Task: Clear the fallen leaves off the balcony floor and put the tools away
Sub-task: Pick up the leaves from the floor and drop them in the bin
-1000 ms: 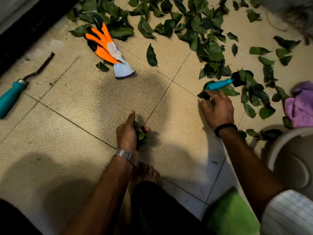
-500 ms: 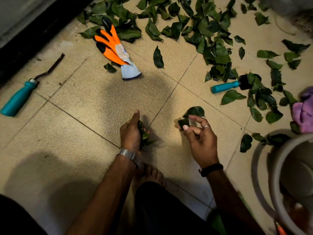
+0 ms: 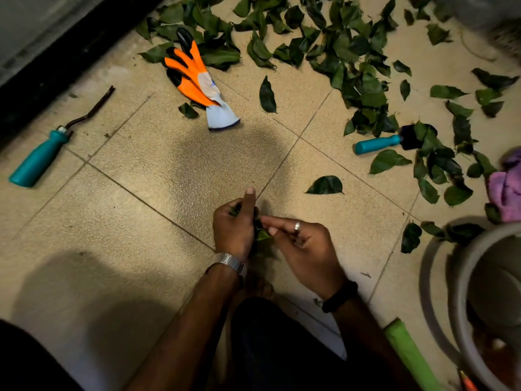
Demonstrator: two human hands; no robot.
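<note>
Dark green fallen leaves (image 3: 352, 52) lie thick across the far and right part of the tiled balcony floor, and a single leaf (image 3: 324, 185) sits alone nearer me. My left hand (image 3: 234, 230) grips a small bunch of leaves (image 3: 262, 237) low over the floor, thumb pointing up. My right hand (image 3: 304, 249) is right beside it, its fingertips pinching a leaf against that bunch. A teal-handled weeder (image 3: 36, 162) lies at the left. A teal-handled trowel (image 3: 377, 143) at the right has its blade half under leaves.
An orange and white glove (image 3: 194, 77) lies by the leaf pile. A grey bucket (image 3: 462, 277) stands at the right edge, with a purple cloth (image 3: 507, 187) behind it and a green handle (image 3: 408, 354) in front. A dark door sill (image 3: 56, 66) runs along the left.
My right hand picked a leaf up from beside the trowel handle and brought it left to the bunch in my left hand. One leaf stayed behind on the floor.
</note>
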